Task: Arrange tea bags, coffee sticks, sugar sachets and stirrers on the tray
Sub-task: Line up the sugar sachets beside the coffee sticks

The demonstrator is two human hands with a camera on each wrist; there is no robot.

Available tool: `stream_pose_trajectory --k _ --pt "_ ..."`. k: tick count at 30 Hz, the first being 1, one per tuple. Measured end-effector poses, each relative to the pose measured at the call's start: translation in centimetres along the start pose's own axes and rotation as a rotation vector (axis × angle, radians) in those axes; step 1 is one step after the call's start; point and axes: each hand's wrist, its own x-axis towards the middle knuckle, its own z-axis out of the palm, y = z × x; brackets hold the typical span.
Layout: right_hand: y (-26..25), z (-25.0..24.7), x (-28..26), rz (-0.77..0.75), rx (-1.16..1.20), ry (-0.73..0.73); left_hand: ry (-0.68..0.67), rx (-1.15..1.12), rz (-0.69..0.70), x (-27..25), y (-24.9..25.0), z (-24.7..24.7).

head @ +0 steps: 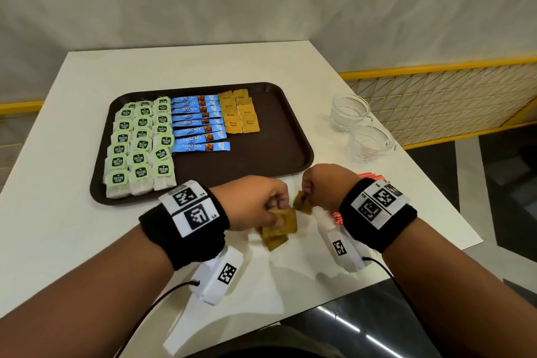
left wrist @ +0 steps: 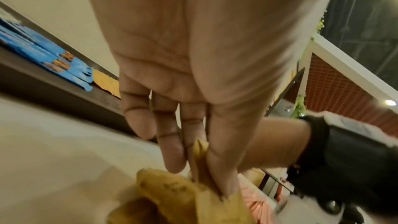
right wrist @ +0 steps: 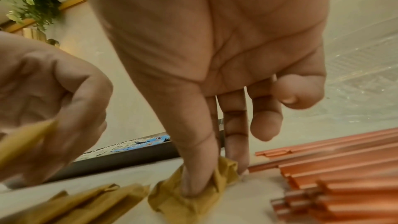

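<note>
On the white desk (head: 72,212), just in front of the dark brown rectangular plastic tray (head: 261,136), both hands work a loose pile of mustard-yellow paper sugar sachets (head: 274,237). The left hand (head: 255,203) pinches one or more sachets between thumb and fingertips, the other fingers curled alongside; the left wrist view shows the paper edge caught at the thumb tip. The right hand (head: 322,186) pinches a separate crumpled yellow sachet (right wrist: 193,192), thumb pressed into it against the forefinger, ring and little fingers tucked in.

Tray contents: three columns of white tea bags with green tags (head: 139,145) at the left; a column of blue coffee sticks (head: 197,122) beside them; two short columns of yellow sugar sachets (head: 239,115) next to the sticks. The tray's right part carries nothing yet.

Off the tray: a heap of thin orange-red stirrers (right wrist: 336,173) lies on the desk under and beside the right wrist. Two clear glass cups (head: 360,128) stand well to the right of the tray.

Judgement: the sugar step is in hand and partly done; tea and coffee look finished, stirrers not yet begun. The next move likely calls for separating single sachets from the pile, flattening the crumpled one, and laying them face up below the existing yellow columns, edges aligned. Risk: paper sachets stick together, so two may be lifted as one.
</note>
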Motion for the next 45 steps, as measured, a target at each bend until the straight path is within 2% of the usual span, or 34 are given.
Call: stream_pose_trajectory --k 4,9,22,25,32,36,40,45 --pt "-0.3 0.3 -0.1 -0.004 -0.034 0.039 -0.016 0.183 -0.034 1.1 0.1 1.0" --pt "-0.6 0.4 -0.5 -0.027 -0.025 0.038 -0.033 0.277 -0.108 1.5 0.3 1.6" --pt "-0.8 1.2 -1.1 -0.081 0.064 0.155 -0.063 0.280 -0.129 1.3 0.7 1.7" --pt "-0.5 1.3 -1.0 -0.094 0.154 0.161 -0.061 0.222 -0.132 1.1 0.4 2.0" --pt "0.8 0.4 0.0 -0.105 0.535 0.193 -0.001 0.125 -0.122 0.6 -0.3 2.1" --pt "1.3 -0.8 1.2 -0.140 0.739 0.175 0.084 0.005 -0.145 0.4 -1.2 0.9" --pt "1.4 -2.2 2.7 -0.174 0.920 0.108 0.203 -0.221 -0.226 0.1 -2.9 -0.4" --pt "0.5 -4.4 6.9 -0.184 0.923 0.059 0.413 -0.570 -0.326 -0.1 -4.9 -1.9"
